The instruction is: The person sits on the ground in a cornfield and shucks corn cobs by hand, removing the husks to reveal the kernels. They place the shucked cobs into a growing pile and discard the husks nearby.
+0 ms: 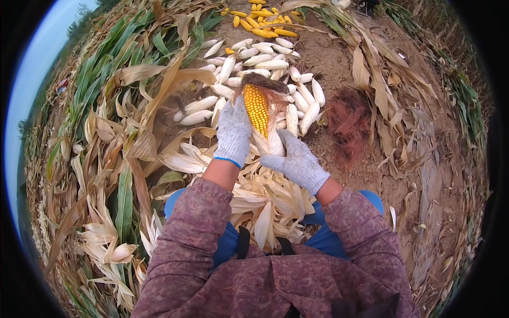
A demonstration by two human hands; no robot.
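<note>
A half-husked ear of corn (257, 111) is held up in front of me, its yellow kernels bare on one side. My left hand (234, 128), in a pale knitted glove, is closed around the left side of the ear; its fingers are partly hidden. Dark silk (262, 82) clings to the tip, with reddish strands trailing down the right side. My right hand (299, 163), gloved alike, is at the pale husk (273, 142) by the ear's lower end, which lies between thumb and fingers. Loose stripped husks (265, 199) lie heaped below, between my knees.
Ears in white husk (273, 64) lie piled just beyond my hands, and bare yellow cobs (260, 21) farther off. Reddish corn silk (347, 124) is clumped on the soil at right. Cut stalks and dry leaves (124, 116) cover the left; more leaves (384, 90) line the right.
</note>
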